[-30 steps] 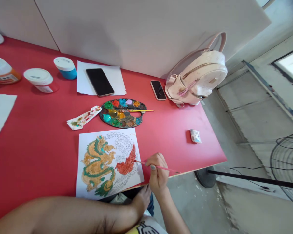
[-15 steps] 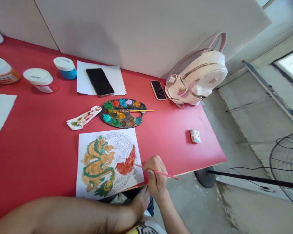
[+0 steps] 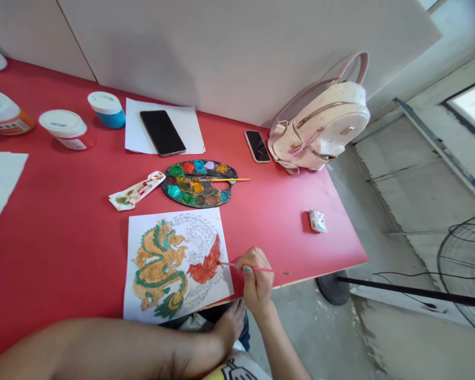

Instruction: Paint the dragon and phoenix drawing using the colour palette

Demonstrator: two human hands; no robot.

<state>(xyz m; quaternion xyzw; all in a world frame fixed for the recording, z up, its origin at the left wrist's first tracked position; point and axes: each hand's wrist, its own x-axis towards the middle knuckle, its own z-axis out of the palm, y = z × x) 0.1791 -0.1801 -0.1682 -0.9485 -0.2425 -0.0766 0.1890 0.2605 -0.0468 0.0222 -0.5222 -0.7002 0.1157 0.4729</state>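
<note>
In my right hand (image 3: 256, 272) is a thin pink paintbrush (image 3: 228, 264), pinched between thumb and fingers. Its tip touches the red-painted bird (image 3: 205, 266) on a white sheet (image 3: 136, 311) at the table's front edge. A gold and green dragon (image 3: 160, 269) fills the left of that sheet, with unpainted line swirls above the bird. My left hand (image 3: 231, 319) rests below the table edge, holding nothing visible, its fingers stretched out. Behind the sheet lies a paint palette (image 3: 170, 182) with several colours, a yellow-handled brush (image 3: 237, 179) across it.
A paint-stained tissue (image 3: 136, 195) lies left of the palette. Paint jars (image 3: 63, 126) stand at the back left. Farther back are a black phone (image 3: 162, 132) on paper, a smaller phone (image 3: 257, 146), and a pink backpack (image 3: 320, 126). A small packet (image 3: 317, 221) lies right; a fan (image 3: 469, 269) stands beyond.
My right hand has shifted slightly up and right, and the brush now lies more level, its tip a little higher on the bird. My left hand has barely moved.
</note>
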